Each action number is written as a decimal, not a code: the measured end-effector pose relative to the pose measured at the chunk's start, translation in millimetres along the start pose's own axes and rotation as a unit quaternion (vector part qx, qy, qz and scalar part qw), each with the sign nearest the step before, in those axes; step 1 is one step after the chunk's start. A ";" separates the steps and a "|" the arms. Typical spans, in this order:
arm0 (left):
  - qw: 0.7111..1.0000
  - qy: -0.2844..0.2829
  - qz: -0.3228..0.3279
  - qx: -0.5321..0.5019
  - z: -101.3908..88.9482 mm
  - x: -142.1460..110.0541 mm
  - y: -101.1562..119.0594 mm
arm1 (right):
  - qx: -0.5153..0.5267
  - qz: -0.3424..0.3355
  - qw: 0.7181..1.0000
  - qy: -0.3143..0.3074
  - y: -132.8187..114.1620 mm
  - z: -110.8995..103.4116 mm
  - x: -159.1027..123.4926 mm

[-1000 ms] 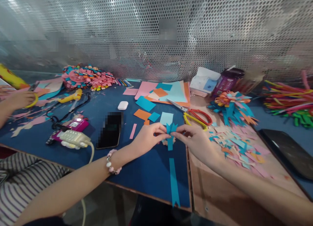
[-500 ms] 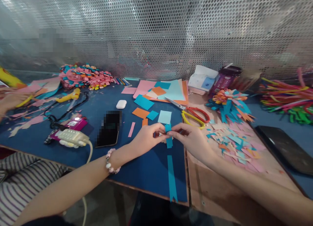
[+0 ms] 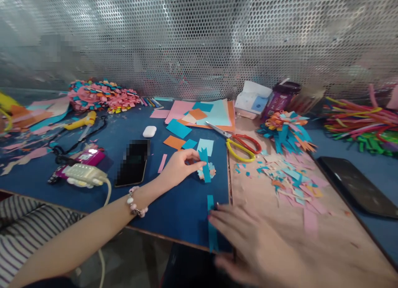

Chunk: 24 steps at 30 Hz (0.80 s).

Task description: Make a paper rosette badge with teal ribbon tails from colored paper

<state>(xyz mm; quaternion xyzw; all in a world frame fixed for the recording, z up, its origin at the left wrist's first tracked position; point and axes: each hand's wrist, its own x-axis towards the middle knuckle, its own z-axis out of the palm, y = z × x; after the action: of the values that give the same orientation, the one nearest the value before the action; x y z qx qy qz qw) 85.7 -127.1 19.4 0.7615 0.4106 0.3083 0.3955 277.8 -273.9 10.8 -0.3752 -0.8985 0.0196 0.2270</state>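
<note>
My left hand [image 3: 180, 167], with a bead bracelet at its wrist, pinches a short blue paper strip [image 3: 205, 168] with a notched top end. Behind this strip sits a small ruffled paper flower [image 3: 212, 172] in pale blue and peach. My right hand [image 3: 248, 238] is smeared by motion near the table edge. Its fingers are stretched out with the thumb apart, and I see nothing in them. Beside its fingertips a longer blue paper strip [image 3: 212, 234] lies on the blue tabletop [image 3: 174, 205]; whether they touch is unclear.
Scissors [image 3: 241, 145] lie beyond my hands, beside a stack of coloured paper [image 3: 217, 118]. Paper scraps [image 3: 292, 176] cover the board at right, near a dark phone [image 3: 357, 186]. Another phone [image 3: 133, 161], a power strip [image 3: 85, 174] and a glue gun [image 3: 82, 120] lie left.
My right hand has let go of the short blue strip and moved down toward me, its fingers now spread. My left hand still pinches that strip. The view has shifted slightly.
</note>
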 end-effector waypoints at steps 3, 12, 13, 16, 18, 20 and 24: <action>1.000 -0.017 0.010 -0.003 2.1 1.0 -2.3 | -0.141 -0.098 0.985 0.020 -14.3 14.9 -31.0; 1.000 -0.009 0.010 0.013 1.1 -2.3 3.5 | -0.004 -0.054 0.995 0.086 -16.4 -8.3 -8.2; 1.000 -0.012 0.012 0.010 1.6 -2.9 3.3 | 0.031 -0.005 0.996 0.087 -10.4 -13.4 2.4; 0.999 -0.038 0.014 0.000 3.4 -5.9 3.7 | 0.098 0.109 0.985 0.093 13.9 -23.5 33.0; 0.998 -0.060 0.016 -0.010 4.2 -8.5 5.7 | 0.114 0.146 0.981 0.063 29.7 -24.9 47.2; 0.997 -0.071 0.025 -0.015 4.5 -10.9 8.0 | 0.115 0.163 0.978 0.069 41.0 -22.5 54.3; 0.996 -0.074 0.039 -0.005 5.0 -13.5 9.4 | 0.103 0.161 0.976 0.104 48.5 -14.3 54.9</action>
<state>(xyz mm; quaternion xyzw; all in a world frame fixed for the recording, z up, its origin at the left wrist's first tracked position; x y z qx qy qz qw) 86.9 -144.0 23.0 0.7954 0.3488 0.2685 0.4167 282.3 -203.5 35.3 -0.4894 -0.7908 0.1091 0.3510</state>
